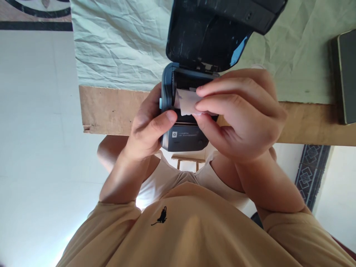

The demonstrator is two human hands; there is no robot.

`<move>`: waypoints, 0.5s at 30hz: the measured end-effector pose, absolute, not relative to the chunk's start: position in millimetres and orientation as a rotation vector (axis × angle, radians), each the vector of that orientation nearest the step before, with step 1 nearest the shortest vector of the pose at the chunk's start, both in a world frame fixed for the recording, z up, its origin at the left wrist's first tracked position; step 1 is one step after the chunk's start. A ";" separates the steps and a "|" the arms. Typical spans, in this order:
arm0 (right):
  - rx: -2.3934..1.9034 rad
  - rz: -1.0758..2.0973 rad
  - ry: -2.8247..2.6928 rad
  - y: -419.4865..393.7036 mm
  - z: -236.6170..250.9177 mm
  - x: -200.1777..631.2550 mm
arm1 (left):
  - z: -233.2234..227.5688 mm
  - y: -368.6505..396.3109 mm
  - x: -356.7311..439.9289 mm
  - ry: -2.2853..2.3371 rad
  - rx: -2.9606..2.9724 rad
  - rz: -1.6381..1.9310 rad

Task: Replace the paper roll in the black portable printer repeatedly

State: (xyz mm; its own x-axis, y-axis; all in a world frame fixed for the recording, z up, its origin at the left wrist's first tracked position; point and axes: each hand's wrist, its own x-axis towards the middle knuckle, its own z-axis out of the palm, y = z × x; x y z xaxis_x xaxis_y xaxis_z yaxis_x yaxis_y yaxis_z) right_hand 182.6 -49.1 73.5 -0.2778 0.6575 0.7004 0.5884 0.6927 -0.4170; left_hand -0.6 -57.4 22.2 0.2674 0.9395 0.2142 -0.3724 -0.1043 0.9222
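Observation:
A small dark blue-grey portable label printer (186, 142) is held over the front edge of the table, its black compartment facing up. My left hand (147, 124) wraps around its left side, thumb on the front rim. My right hand (241, 111) pinches a whitish strip of paper (187, 102) between thumb and fingertips over the compartment. The strip's left end lies inside the compartment; its right part is hidden by my fingers. At the printer's far side the black lid (205, 40) stands swung open.
A wrinkled pale green cloth (119, 48) covers most of the wooden table (108, 109), leaving a bare strip along the front. Beyond the lid sits a bulky black part (247, 13), cut off by the frame. A dark flat box (349, 78) lies at the right edge.

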 end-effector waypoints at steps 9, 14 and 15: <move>-0.871 0.121 -2.138 -60.0 75.5 189.7 | -10.0 -37.0 -1.5 0.401 1.316 1.297; -0.959 0.132 -2.029 -57.5 82.7 208.7 | -14.7 -33.2 2.1 0.369 1.347 1.313; -1.038 0.188 -1.991 -56.6 84.6 212.3 | -13.9 -32.8 2.7 0.356 1.357 1.309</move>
